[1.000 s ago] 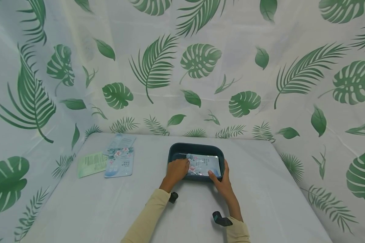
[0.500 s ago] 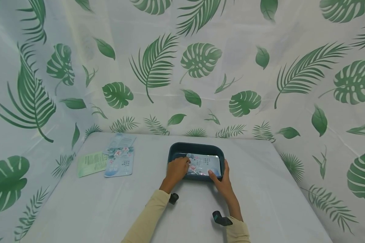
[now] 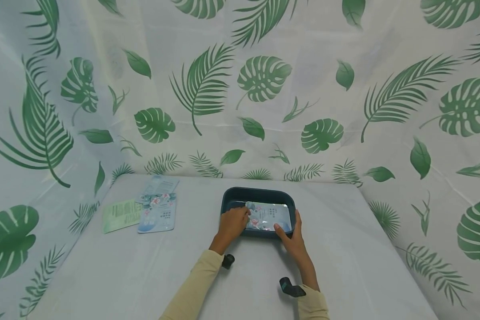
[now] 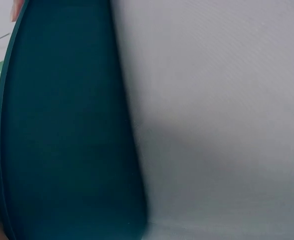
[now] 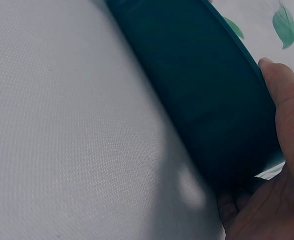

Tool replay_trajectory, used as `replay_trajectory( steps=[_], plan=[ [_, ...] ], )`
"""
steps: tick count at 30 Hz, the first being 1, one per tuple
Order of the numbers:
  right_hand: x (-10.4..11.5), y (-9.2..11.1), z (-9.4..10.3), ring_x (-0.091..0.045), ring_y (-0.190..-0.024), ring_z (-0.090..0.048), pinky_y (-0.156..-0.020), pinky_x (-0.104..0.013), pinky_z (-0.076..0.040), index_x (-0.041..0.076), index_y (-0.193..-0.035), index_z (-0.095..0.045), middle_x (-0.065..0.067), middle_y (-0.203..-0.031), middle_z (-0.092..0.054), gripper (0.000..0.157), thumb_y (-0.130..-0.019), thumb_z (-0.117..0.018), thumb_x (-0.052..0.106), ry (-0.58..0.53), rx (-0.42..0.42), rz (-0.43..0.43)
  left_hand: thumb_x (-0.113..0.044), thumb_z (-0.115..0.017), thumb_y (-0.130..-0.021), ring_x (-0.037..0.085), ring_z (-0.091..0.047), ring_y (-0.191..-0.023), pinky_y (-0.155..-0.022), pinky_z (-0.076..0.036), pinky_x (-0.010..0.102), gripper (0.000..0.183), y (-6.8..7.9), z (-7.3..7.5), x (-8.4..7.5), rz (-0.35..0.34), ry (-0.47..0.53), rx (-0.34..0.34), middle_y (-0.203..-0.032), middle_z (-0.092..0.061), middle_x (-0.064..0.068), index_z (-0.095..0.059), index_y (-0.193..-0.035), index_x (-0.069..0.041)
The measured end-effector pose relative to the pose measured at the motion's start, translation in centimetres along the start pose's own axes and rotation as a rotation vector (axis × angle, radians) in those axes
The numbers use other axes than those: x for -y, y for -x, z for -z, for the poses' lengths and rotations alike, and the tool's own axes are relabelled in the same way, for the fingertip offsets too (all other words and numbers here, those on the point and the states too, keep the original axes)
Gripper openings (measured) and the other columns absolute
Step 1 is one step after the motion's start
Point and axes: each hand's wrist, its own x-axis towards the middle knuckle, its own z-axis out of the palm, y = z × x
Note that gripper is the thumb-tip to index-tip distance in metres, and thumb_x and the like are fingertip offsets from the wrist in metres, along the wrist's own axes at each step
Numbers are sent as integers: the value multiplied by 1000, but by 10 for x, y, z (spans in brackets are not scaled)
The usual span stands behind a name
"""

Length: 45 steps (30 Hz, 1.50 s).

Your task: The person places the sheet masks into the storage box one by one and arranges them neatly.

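Observation:
A dark teal rectangular tray (image 3: 258, 192) stands on the white table, with a pale blue, flower-printed face mask packet (image 3: 270, 215) inside it. My left hand (image 3: 233, 222) reaches over the tray's near left rim, its curled fingers at the packet's left end; the fingertips are partly hidden. At the tray's right end, my right hand (image 3: 295, 242) grips the wall, thumb over the near rim by the packet's corner and fingers along the outside. The right wrist view shows this hand around the tray's corner (image 5: 201, 85). Mostly the tray's outer wall (image 4: 67, 120) fills the left wrist view.
To the left on the table (image 3: 196, 275) lie a green packet (image 3: 121, 216), a blue flower-printed packet (image 3: 157, 214) and another pale blue packet (image 3: 160, 186), overlapping one another. A leaf-patterned curtain (image 3: 272, 133) surrounds the table's back and sides.
The packet in the tray has shifted very slightly to the right. Both hands and the tray stay almost where they were.

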Motion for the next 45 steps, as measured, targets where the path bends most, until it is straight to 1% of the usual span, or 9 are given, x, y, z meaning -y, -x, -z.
replay_trajectory(
  steps=[3, 5, 12, 18, 25, 30, 34, 38, 45],
  plan=[
    [0, 0, 0, -39, -151, 1, -116, -63, -11, 27, -156, 12, -11, -165, 7, 97, -93, -59, 49, 2, -4, 3, -20, -60, -96, 10, -57, -59, -49, -44, 26, 16, -1, 0, -2, 27, -44, 17, -82, -73, 0, -74, -101, -14],
    [0, 0, 0, -39, -151, 1, -116, -63, -11, 27, -156, 12, -11, -165, 7, 97, -94, -59, 48, 0, -5, 5, -21, -60, -96, 12, -59, -60, -51, -47, 28, 17, 0, 1, -3, 40, -69, 28, -81, -72, 0, -73, -102, -14],
    [0, 1, 0, -40, -151, 0, -116, -63, -11, 26, -156, 11, -12, -165, 6, 97, -94, -59, 48, 7, -9, 6, -22, -61, -95, 13, -56, -54, -46, -43, 29, 15, 1, 2, -3, 4, -74, -1, -74, -72, 0, -75, -97, -15],
    [0, 0, 0, -40, -151, 0, -116, -64, -11, 27, -156, 13, -12, -165, 7, 98, -93, -59, 52, 11, -6, 5, -25, -59, -97, 13, -56, -55, -47, -43, 29, 17, 1, 1, -2, 4, -54, 25, -75, -72, -1, -74, -99, -16],
    [1, 1, 1, -40, -151, -1, -115, -64, -12, 25, -156, 10, -12, -165, 6, 98, -92, -59, 52, 13, -8, 10, -22, -59, -96, 12, -58, -59, -49, -44, 28, 17, 1, 1, -2, 9, -45, 18, -78, -72, 0, -74, -101, -15],
    [1, 2, 1, -41, -151, -1, -115, -64, -12, 27, -156, 11, -12, -165, 6, 98, -92, -59, 51, 15, -12, 6, -21, -58, -96, 13, -60, -60, -49, -44, 28, 18, 1, 5, -4, 9, -41, 61, -85, -74, 0, -73, -105, -17],
    [2, 2, 0, -40, -151, 0, -116, -64, -11, 25, -156, 11, -12, -165, 6, 97, -93, -59, 49, 7, -14, 10, -22, -56, -97, 12, -55, -58, -48, -39, 26, 21, 0, 9, -4, 20, -19, 116, -87, -75, 0, -72, -109, -17],
    [2, 2, 1, -40, -151, 0, -115, -64, -12, 24, -157, 10, -13, -165, 6, 98, -92, -59, 50, 5, -17, 11, -23, -55, -98, 11, -51, -57, -48, -37, 25, 22, 0, 9, -2, 21, -7, 138, -89, -74, 1, -71, -111, -16],
    [2, 3, 0, -39, -151, 0, -116, -63, -12, 26, -156, 11, -12, -165, 6, 97, -93, -59, 49, 6, -17, 10, -25, -55, -98, 13, -63, -69, -55, -48, 29, 22, 0, 7, -1, 5, -44, 130, -95, -75, -1, -71, -110, -16]
  ],
)
